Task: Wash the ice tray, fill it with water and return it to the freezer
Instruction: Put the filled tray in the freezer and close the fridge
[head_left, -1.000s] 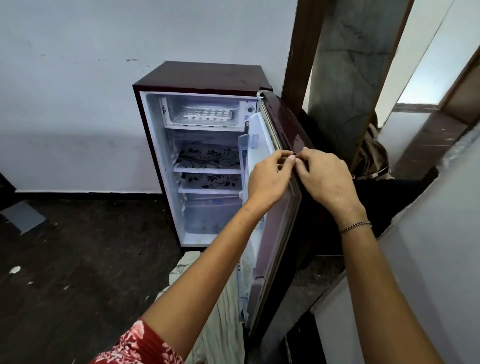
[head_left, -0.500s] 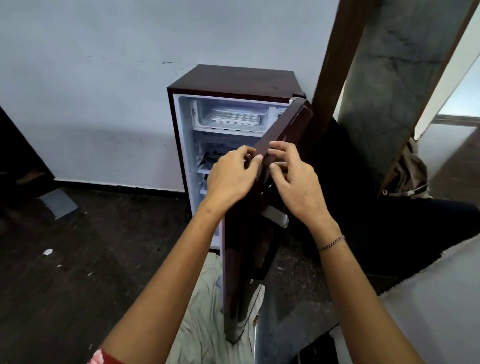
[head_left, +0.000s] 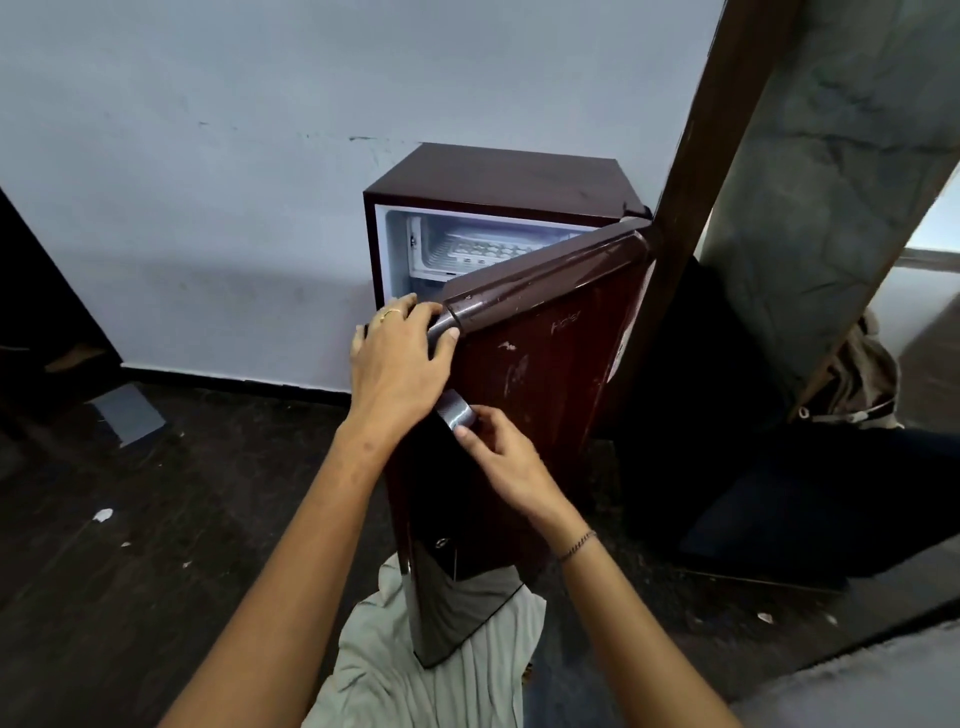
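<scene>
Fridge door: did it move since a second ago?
Yes. The fridge door swung toward shut against the fixed cabinet: it now hides the shelves, leaving only the freezer box and ice tray showing.

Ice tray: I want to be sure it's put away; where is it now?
In the head view the ice tray lies upper centre, inside the freezer compartment at the top of the fridge, just behind the top edge of the partly closed door.

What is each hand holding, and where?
Left hand grips the fridge door at its top corner; right hand pinches the door's silver handle.
</scene>
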